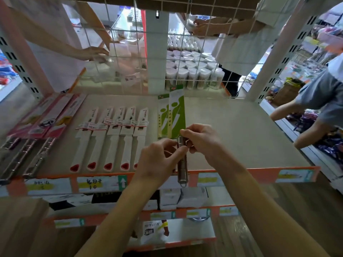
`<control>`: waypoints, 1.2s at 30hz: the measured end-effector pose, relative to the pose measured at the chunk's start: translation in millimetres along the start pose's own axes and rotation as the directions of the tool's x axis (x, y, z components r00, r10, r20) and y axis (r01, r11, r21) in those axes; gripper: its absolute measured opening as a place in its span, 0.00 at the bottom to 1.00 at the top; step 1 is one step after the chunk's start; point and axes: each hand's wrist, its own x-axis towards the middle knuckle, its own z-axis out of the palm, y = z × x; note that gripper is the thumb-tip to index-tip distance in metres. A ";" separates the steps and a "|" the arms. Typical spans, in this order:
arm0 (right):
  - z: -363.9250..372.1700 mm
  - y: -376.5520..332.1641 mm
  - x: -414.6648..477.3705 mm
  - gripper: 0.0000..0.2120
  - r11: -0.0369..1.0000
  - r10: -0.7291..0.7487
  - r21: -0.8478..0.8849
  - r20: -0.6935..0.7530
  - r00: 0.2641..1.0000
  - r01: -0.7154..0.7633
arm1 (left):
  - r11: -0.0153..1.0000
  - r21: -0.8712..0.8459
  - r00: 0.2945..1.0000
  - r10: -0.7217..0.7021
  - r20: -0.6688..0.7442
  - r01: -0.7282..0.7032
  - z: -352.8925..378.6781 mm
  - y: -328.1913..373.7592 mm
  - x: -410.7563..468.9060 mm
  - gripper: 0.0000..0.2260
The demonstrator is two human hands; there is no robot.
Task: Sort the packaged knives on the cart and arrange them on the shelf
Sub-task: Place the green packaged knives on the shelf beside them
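Grey shop shelf (241, 130): green-sleeved knife (178, 115), likely light, stiff, slick-handled; pinched at handle neck by left hand (159, 158) and right hand (201, 140).

Behind a wire grid (183, 33) up top, white tubs (193, 71) stand right of a pillar (157, 52), one person (55, 52) reaching in at upper left, another person (319, 97) at the right edge.

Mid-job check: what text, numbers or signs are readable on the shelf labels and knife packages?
"10": handwritten on the middle shelf-edge label; characters above it unclear.
White up arrow: on the green tag beside that label.
Left shelf-edge label, white knife sleeves, green knife packages, pink packages: print too blurred to read.
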 end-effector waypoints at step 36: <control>-5.6 21.6 42.8 0.08 0.963 -0.030 -0.269 -0.081 0.996 0.008 | 0.987 0.135 0.996 -0.081 -0.042 0.086 -1.7 -14.1 8.0 0.13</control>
